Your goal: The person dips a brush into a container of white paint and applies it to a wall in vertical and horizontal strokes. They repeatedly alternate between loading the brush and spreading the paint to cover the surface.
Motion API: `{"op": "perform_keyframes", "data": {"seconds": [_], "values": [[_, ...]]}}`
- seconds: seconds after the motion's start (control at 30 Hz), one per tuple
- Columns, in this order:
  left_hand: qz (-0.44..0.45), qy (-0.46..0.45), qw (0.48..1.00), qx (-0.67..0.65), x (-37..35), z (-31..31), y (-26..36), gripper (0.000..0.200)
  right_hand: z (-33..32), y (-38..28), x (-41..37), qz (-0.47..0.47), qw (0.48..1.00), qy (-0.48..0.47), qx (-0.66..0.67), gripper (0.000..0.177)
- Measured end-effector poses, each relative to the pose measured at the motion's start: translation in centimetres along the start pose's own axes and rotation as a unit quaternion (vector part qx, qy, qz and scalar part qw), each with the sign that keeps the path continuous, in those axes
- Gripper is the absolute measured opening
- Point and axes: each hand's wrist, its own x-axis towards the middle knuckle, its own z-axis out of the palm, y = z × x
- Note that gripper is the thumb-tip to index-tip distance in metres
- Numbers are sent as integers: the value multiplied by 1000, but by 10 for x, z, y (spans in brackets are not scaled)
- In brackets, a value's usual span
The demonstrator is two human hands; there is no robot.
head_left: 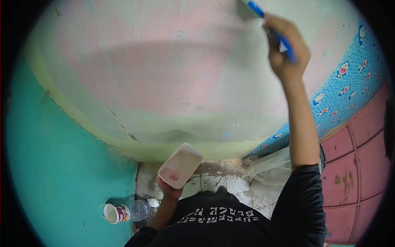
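My right hand [290, 51] is raised at the upper right, its fingers closed round the blue handle of a brush [256, 9]. The brush's head is at the top edge of the view, against the wall [164, 74], which shows patches of pink and pale whitish green. Low in the middle, my left hand [169, 190] holds a rectangular white tray [181, 164] by its lower end. Inside the tray lies a pinkish-red mark; how much paint it holds I cannot tell.
A white bucket [111, 213] and a clear plastic bottle [140, 210] stand at the lower left by the teal wall [61, 164]. Clear plastic sheeting [269, 166], blue cartoon-patterned wall covering [329, 99] and pink panels [341, 177] are on the right. Dirty tiles [238, 184] lie below.
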Motion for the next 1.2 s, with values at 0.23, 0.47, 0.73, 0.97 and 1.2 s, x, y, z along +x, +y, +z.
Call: {"op": "perform_keyframes", "data": {"seconds": [0.23, 0.47, 0.73, 0.97, 1.2], "values": [[6, 0, 1000, 18, 7, -8, -3, 78, 31, -93, -214, -28, 940, -323, 101, 41], [-5, -22, 999, 33, 8, 10, -1, 79, 24, -72, -196, 121, 916, -329, 194, 43], [-15, -29, 999, 29, 13, 4, -4, 81, -31, 27, -12, 162, 983, 53, 70, 12], [-21, -43, 998, 47, 25, 8, -17, 79, -15, -14, -145, -5, 986, -156, -59, 40], [-24, -15, 999, 46, 36, 28, -48, 77, -27, -61, -266, 91, 910, -374, 156, 46]]}}
